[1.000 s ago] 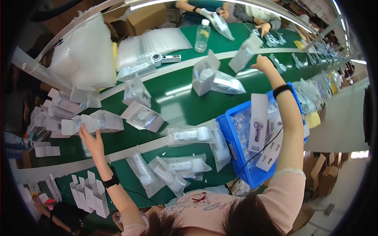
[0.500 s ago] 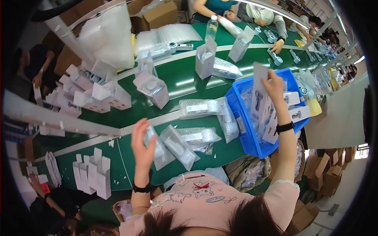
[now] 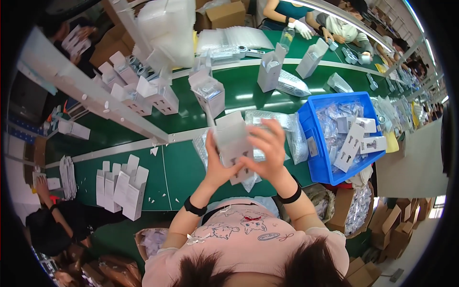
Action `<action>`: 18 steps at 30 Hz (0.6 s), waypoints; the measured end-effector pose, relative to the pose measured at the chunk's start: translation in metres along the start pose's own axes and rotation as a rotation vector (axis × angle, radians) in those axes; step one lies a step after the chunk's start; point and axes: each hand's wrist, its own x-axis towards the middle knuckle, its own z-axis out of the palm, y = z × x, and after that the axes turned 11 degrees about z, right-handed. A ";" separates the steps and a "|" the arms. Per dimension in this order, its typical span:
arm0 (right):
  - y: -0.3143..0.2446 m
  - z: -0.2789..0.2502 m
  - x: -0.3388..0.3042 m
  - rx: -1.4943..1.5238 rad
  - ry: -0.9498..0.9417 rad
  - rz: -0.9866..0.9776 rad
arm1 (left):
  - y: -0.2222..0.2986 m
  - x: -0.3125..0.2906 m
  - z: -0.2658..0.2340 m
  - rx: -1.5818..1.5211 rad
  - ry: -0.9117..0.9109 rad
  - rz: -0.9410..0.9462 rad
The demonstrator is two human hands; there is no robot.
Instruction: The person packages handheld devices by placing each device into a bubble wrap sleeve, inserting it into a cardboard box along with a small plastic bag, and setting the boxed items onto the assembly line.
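Observation:
A white carton [image 3: 233, 136] with small dark pictures printed low on its side stands in front of my chest, its upper flaps raised. My left hand [image 3: 216, 160] is closed around its left side and lower edge. Beside its right side, my right hand [image 3: 270, 148] has its fingers spread, the thumb reaching the carton's lower face. Behind the hands, bubble-wrapped packages [image 3: 297, 143] lie on the green table, partly hidden. On the right, a blue bin [image 3: 318, 170] contains clear plastic packets and several printed white cartons [image 3: 349, 147].
Flattened-open white cartons [image 3: 129, 186] stand at the left. Filled cartons [image 3: 209, 95] sit on the green conveyor beyond, near a metal post [image 3: 95, 91]. Stacked bubble bags [image 3: 234, 40] and a bottle [image 3: 287, 37] are farther back. Co-workers' hands [image 3: 303, 29] show across the line.
My right hand has brought the white carton from above the blue bin to the middle. My left hand has moved right and taken hold of it. The view has shifted.

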 end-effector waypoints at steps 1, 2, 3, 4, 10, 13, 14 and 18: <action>0.004 0.002 -0.006 0.083 0.014 0.159 | 0.001 -0.004 -0.015 0.008 0.017 -0.002; 0.011 0.007 -0.013 0.157 0.029 0.320 | -0.002 -0.007 -0.030 -0.030 -0.124 -0.081; 0.020 0.017 -0.024 0.164 0.017 0.318 | -0.003 -0.010 -0.043 -0.067 -0.265 -0.161; 0.031 0.029 -0.039 0.479 -0.117 0.503 | -0.004 -0.012 -0.050 -0.107 -0.408 -0.241; 0.049 0.072 -0.075 0.693 -0.106 0.901 | -0.015 -0.015 -0.043 0.190 0.042 0.133; 0.046 0.077 -0.077 0.535 -0.234 0.649 | -0.015 -0.013 -0.045 0.335 0.086 0.368; 0.046 0.077 -0.077 0.456 -0.294 0.525 | -0.011 -0.009 -0.052 0.329 0.100 0.251; 0.132 0.043 -0.034 -0.367 -0.278 0.158 | 0.009 0.000 -0.081 0.437 0.144 0.062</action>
